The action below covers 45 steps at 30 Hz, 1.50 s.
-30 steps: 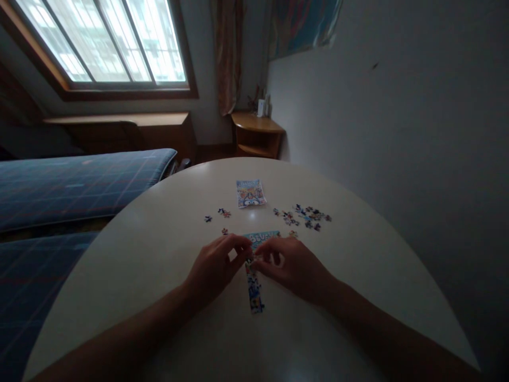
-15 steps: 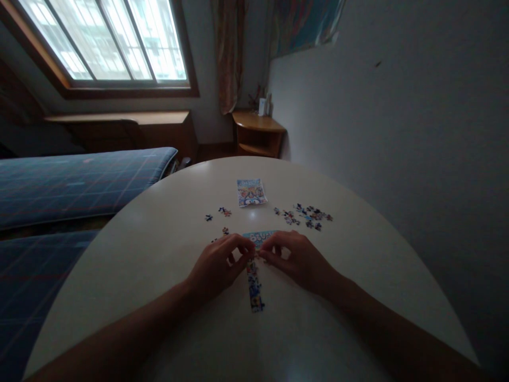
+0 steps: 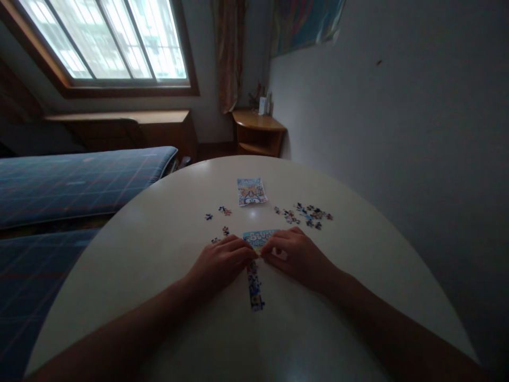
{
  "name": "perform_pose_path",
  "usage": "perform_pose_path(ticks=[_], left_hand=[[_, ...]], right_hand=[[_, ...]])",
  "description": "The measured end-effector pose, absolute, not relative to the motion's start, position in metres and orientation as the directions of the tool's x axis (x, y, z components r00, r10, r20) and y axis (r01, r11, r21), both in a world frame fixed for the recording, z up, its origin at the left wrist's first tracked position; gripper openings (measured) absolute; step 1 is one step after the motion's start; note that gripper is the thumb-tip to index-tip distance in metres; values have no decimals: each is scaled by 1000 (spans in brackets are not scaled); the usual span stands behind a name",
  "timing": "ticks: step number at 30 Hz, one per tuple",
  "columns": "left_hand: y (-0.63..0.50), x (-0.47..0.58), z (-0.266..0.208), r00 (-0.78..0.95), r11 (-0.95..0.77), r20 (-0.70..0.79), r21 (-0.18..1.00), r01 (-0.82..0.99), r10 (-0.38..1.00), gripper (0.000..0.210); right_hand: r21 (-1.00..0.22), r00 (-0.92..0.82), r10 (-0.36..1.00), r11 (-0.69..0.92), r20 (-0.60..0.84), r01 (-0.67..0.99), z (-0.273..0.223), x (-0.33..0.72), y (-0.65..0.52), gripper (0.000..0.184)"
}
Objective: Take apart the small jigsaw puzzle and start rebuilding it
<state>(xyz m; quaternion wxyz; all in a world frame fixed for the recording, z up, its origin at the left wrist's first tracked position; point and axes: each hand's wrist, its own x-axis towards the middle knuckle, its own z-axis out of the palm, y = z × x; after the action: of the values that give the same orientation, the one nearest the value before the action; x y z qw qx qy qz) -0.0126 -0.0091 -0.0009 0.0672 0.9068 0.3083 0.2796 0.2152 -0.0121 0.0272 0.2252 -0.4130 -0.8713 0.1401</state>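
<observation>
A partly joined jigsaw puzzle (image 3: 260,237) lies on the table in front of me, with a blue lettered top section and a narrow strip (image 3: 255,289) running down toward me on its left side. My left hand (image 3: 225,258) rests at the strip's upper end, fingers closed together and tips pressed on the puzzle. Opposite it, my right hand (image 3: 292,254) is closed in a pinch at the lower edge of the lettered section. Its fingertips touch a small jigsaw piece there, mostly covered by the fingers. The two hands' fingertips nearly meet.
Loose jigsaw pieces (image 3: 314,213) lie in a cluster at the right, and several more (image 3: 225,210) lie at the left. A printed picture sheet (image 3: 252,192) lies farther back on the round white table (image 3: 167,212). A plaid mattress (image 3: 79,180) stands beyond the table's left edge.
My left hand's fingers have flattened and come down over the puzzle, closing the gap at the thumb. My right hand has shifted only slightly and keeps its pinch.
</observation>
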Motion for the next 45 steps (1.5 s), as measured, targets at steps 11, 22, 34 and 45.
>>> perform_pose_path(ticks=[11, 22, 34, 45], left_hand=[[-9, -9, 6, 693, -826, 450, 288, 484, 563, 16], [-10, -10, 4, 703, -822, 426, 292, 489, 570, 12], [-11, -12, 9, 745, -834, 374, 230, 502, 552, 11], [-14, -11, 16, 789, -855, 332, 162, 492, 517, 13]], right_hand=[[-358, -604, 754, 656, 259, 664, 26, 216, -10, 10], [-360, -660, 727, 676, 187, 643, 28, 222, -9, 10], [-398, -656, 732, 666, 184, 631, 29, 225, -9, 12], [-404, -663, 727, 669, 179, 624, 28, 225, -8, 10]])
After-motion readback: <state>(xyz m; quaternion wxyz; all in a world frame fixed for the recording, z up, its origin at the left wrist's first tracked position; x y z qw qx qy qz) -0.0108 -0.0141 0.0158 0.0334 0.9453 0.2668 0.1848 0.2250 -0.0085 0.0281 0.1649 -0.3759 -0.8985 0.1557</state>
